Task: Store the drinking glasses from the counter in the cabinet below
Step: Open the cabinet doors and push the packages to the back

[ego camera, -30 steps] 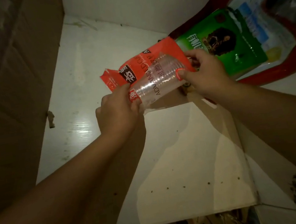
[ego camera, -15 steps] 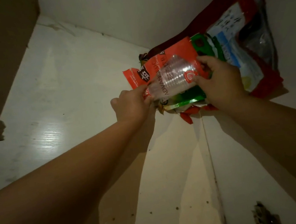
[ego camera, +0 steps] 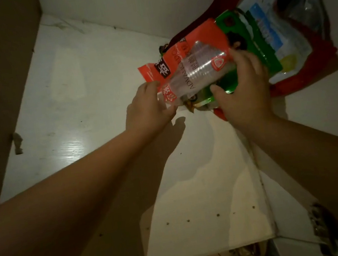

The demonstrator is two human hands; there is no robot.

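White cabinet floor [ego camera: 66, 95]: both hands' [ego camera: 149, 106] [ego camera: 246, 92] grips clamp one cup pack [ego camera: 189, 67].

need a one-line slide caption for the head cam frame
Both hands, left and right, hold a pack of clear cups over bags inside the white cabinet.

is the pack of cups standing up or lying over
Tipped on its side: the pack of cups slants, held between left hand and right hand.

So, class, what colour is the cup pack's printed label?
Orange-red pack of cups, head view.
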